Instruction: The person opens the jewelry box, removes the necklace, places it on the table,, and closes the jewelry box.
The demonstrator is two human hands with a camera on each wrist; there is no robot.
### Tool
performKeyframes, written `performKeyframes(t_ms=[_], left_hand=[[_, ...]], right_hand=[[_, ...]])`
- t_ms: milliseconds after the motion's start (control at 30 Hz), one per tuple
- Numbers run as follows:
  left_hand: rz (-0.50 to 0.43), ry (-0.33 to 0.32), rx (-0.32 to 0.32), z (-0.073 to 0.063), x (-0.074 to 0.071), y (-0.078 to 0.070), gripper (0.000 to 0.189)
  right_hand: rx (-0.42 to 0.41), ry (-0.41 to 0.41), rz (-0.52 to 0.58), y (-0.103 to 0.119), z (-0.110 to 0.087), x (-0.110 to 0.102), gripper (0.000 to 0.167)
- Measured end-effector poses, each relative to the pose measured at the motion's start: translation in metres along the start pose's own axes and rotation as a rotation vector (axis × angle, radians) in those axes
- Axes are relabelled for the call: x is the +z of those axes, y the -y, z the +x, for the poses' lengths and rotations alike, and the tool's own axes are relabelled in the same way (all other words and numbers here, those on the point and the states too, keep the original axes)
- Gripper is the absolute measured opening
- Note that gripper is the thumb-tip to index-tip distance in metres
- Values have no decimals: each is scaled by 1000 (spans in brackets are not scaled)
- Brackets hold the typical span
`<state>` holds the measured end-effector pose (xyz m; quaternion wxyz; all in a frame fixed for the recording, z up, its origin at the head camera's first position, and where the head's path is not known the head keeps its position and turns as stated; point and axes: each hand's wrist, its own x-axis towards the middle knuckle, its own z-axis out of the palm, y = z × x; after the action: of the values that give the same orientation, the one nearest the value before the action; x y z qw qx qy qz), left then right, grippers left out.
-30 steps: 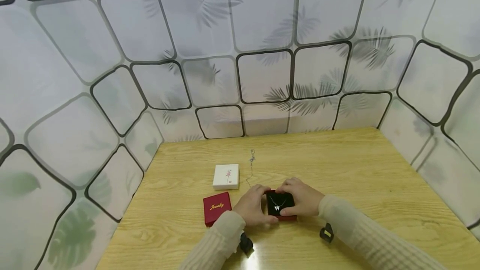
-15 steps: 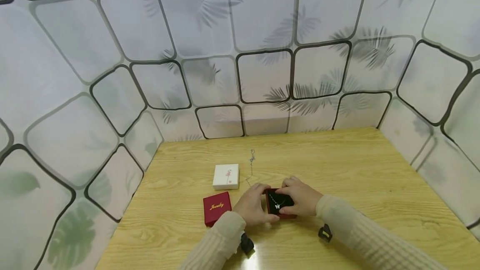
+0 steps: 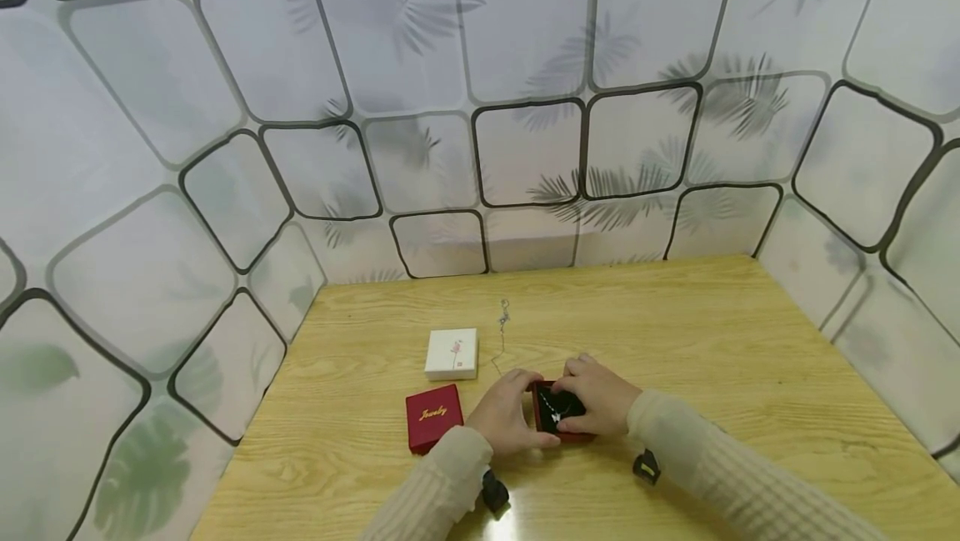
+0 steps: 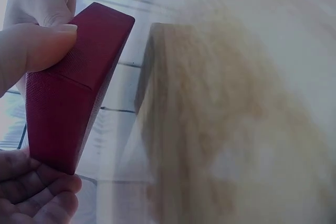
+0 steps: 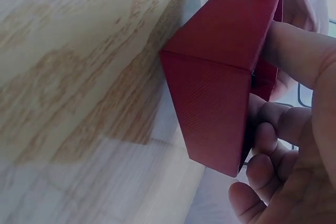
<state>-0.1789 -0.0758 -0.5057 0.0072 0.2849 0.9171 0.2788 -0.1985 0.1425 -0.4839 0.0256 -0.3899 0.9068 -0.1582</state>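
An open red jewelry box (image 3: 576,438) sits on the table between both hands, with a black insert (image 3: 545,418) and a silver necklace (image 3: 557,418) with a small pendant on it. My left hand (image 3: 501,414) grips the box from the left, thumb at the near side and fingers at the far side. Fingers and thumb of my right hand (image 3: 606,401) reach inside the rim and pinch the insert; what their tips touch is partly hidden. In the left wrist view the red box (image 4: 73,98) shows its outer wall between thumb and fingers.
A red lid (image 3: 435,418) marked "Jewelry" lies left of the left hand. Behind it stands a white box (image 3: 452,355) with a pink print. Another silver chain (image 3: 503,324) stretches across the wooden table (image 3: 675,316) toward the left hand. Patterned curtains (image 3: 420,166) surround the table.
The right hand has shifted slightly left, its thumb and finger further over the insert. The pendant shows at a changed angle. The left hand stays on the box.
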Motion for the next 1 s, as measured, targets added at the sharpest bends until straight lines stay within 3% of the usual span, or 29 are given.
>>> performKeyframes(t_ms=[533,1000], left_hand=[[-18,-5,11,0,5,0,82],[-23,20,-22,-2,2,4,86]], right_hand=[[62,40,70,3,-2,-2,38],[31,-30,158,2,-2,-4,40]])
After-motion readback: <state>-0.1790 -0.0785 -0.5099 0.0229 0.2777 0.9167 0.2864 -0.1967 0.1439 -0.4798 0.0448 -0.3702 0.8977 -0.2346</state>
